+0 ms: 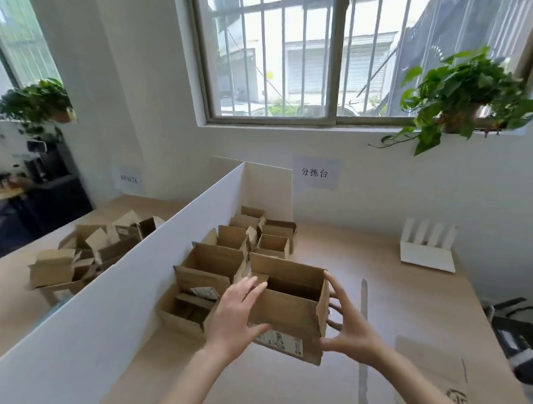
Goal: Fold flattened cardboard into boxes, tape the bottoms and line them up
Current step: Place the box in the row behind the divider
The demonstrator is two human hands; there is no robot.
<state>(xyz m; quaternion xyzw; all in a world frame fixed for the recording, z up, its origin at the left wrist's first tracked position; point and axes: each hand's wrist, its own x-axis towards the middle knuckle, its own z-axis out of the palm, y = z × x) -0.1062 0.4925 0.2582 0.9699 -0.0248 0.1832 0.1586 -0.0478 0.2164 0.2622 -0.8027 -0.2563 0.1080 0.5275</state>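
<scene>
A pale wooden bench (336,253) under a barred window. Left hand (233,319) and right hand (351,328) grip an open cardboard box (288,313) by opposite sides, beside the lined-up boxes (219,258); likely light, crushable.

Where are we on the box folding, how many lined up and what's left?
Done: roughly six open boxes stand in rows along the white divider. In hand: the left hand and right hand hold a folded box beside the rows, not yet set down. Left: at least one flattened cardboard lies on the table.
</scene>
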